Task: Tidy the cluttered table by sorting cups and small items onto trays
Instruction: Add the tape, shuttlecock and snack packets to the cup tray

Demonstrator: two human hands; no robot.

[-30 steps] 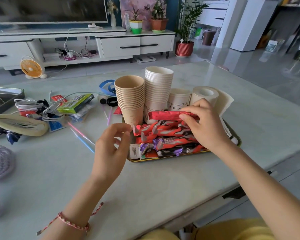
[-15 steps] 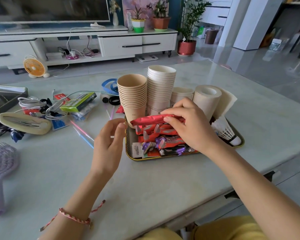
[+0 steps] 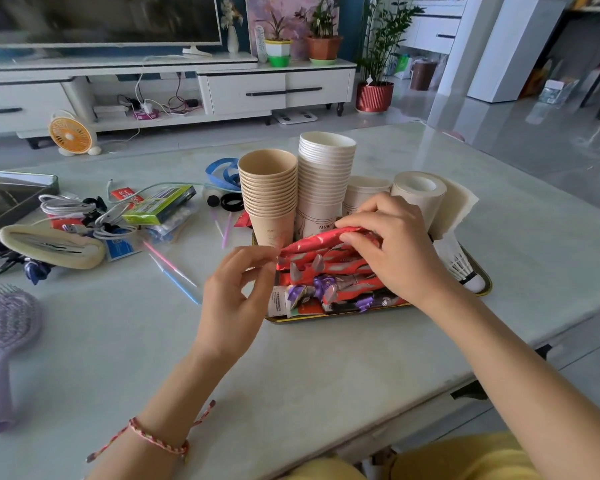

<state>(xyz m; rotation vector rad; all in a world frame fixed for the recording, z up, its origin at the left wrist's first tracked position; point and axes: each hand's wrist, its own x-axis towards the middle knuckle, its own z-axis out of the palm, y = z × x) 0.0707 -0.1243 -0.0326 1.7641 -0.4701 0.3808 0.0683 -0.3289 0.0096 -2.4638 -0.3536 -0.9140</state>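
Right hand [image 3: 392,251] clamps the red packet [image 3: 312,242] over the tray's [image 3: 326,315] pile; left hand [image 3: 236,289] pinches its far end; best lower it flat, both ends level, clear of the cups [image 3: 269,188] behind.

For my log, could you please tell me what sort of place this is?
Probably a home living room: a TV on a low white cabinet, potted plants beside it, and a small fan on the floor.

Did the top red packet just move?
Yes. The red packet shifted left along the tray, its end now before the brown cups, near the left hand.
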